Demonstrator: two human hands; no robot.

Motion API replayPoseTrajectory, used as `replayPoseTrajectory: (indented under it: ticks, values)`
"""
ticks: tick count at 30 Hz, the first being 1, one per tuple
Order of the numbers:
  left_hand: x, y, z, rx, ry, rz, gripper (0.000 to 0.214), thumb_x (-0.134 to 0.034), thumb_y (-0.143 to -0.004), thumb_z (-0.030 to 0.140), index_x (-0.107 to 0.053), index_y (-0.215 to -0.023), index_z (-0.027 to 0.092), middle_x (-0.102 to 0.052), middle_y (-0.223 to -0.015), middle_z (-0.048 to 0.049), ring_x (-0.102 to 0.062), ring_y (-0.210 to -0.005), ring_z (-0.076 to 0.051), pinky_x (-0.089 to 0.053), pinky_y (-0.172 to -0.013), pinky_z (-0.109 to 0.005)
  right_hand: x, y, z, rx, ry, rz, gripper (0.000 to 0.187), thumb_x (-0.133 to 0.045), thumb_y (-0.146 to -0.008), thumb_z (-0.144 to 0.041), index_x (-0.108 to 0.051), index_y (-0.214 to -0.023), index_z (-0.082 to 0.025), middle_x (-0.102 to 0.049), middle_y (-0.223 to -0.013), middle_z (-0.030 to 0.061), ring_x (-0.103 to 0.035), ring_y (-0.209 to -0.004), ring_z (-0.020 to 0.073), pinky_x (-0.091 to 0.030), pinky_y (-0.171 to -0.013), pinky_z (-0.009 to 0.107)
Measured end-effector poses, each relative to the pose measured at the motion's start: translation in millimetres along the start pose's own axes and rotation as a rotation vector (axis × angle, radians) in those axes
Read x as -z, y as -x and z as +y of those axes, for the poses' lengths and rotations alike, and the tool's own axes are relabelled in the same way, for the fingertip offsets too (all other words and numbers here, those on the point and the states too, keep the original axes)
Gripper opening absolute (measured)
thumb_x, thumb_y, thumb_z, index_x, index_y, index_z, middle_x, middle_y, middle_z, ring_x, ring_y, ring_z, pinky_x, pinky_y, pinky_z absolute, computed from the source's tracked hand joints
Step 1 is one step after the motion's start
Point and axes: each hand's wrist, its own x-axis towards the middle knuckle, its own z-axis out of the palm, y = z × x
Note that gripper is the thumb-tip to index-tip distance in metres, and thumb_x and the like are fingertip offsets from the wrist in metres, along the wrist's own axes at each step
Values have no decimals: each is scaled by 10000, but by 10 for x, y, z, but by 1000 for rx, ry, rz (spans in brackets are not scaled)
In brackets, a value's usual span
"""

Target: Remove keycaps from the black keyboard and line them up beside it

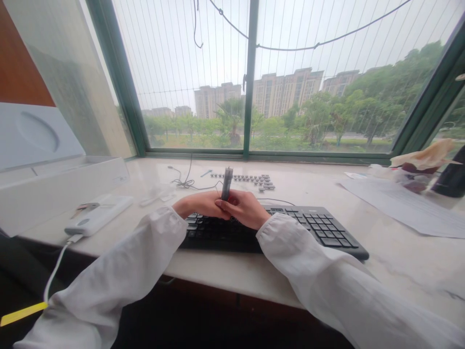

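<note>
A black keyboard (323, 228) lies in front of me near the table's front edge. Over its left half, my right hand (245, 207) is closed around a slim dark grey stick-shaped tool (227, 183). The tool stands nearly upright, its upper end sticking out above the fingers and its lower end hidden. My left hand (201, 203) rests low over the keys and meets the right hand; its fingertips are hidden. Behind the hands, several loose keycaps (267, 182) sit in rows on the white table.
A coiled black cable (185, 183) and a small blue-green stick (206, 173) lie behind the keyboard. On the left are a white power strip (98, 215) with keys on it and a white box (61, 179). Paper sheets (399, 203) and a dark bottle (450, 179) stand right.
</note>
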Motion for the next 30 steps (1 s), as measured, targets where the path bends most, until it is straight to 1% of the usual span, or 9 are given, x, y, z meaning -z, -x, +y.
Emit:
replayPoseTrajectory:
  ticks: [3,6,8,12,16,21,25,28,30]
  values:
    - [27,4,-54,-17,2,4,192,-612,-686,190,-645,-860,115,-618,-779,-3,-535,-713,-131,-410,-616,-212,0,-3,4,3,35,3,293,-557,-867,-426,-662,-855,-153,-631,-719,3,-519,-643,108,-345,-577,209]
    - [97,39,-86,-27,-9,-41,228,-664,-717,278,-690,-886,127,-660,-797,0,-569,-745,-137,-421,-653,-205,0,3,-5,6,108,13,274,-550,-871,-410,-657,-831,-160,-610,-682,-9,-485,-604,97,-308,-558,213]
    - [151,70,-90,-11,-62,-45,271,-702,-707,367,-711,-849,136,-649,-711,17,-560,-681,-120,-396,-600,-188,-1,13,-14,9,164,22,265,-533,-880,-393,-649,-819,-163,-595,-658,-14,-464,-579,93,-288,-548,217]
    - [212,105,-103,-12,-184,26,335,-735,-670,459,-707,-725,130,-615,-587,28,-516,-562,-89,-334,-502,-179,-8,37,-18,6,233,1,247,-493,-900,-366,-641,-858,-174,-574,-619,-19,-456,-545,97,-271,-534,220]
    - [206,93,-159,-86,-234,60,326,-728,-682,451,-696,-670,127,-619,-563,20,-523,-547,-85,-336,-495,-175,-17,52,-31,10,275,-28,231,-486,-908,-366,-641,-911,-194,-588,-629,-16,-488,-551,110,-281,-545,223]
    - [175,80,-183,-164,-167,60,236,-722,-694,362,-732,-774,140,-687,-684,-13,-585,-637,-117,-417,-566,-181,-32,79,-104,52,386,-56,289,-375,-965,-367,-598,-1054,-205,-633,-712,14,-564,-624,148,-304,-571,242]
    - [133,84,-118,-151,-130,82,218,-719,-686,327,-729,-781,131,-679,-689,-11,-567,-638,-116,-425,-574,-185,-68,108,-146,17,449,-56,360,-307,-992,-377,-513,-1175,-147,-654,-744,56,-592,-617,171,-317,-557,256]
    - [110,82,-89,-141,-185,135,185,-693,-690,294,-704,-727,113,-638,-640,1,-532,-621,-105,-397,-566,-184,-95,117,-156,1,473,-62,350,-300,-996,-371,-496,-1140,-119,-662,-759,84,-604,-620,179,-321,-549,262]
    - [108,83,-95,-129,-274,181,199,-701,-675,308,-699,-725,116,-635,-643,2,-517,-626,-102,-383,-585,-192,-106,120,-159,-6,477,-72,326,-314,-994,-360,-488,-1123,-115,-662,-769,92,-612,-634,178,-330,-559,260]
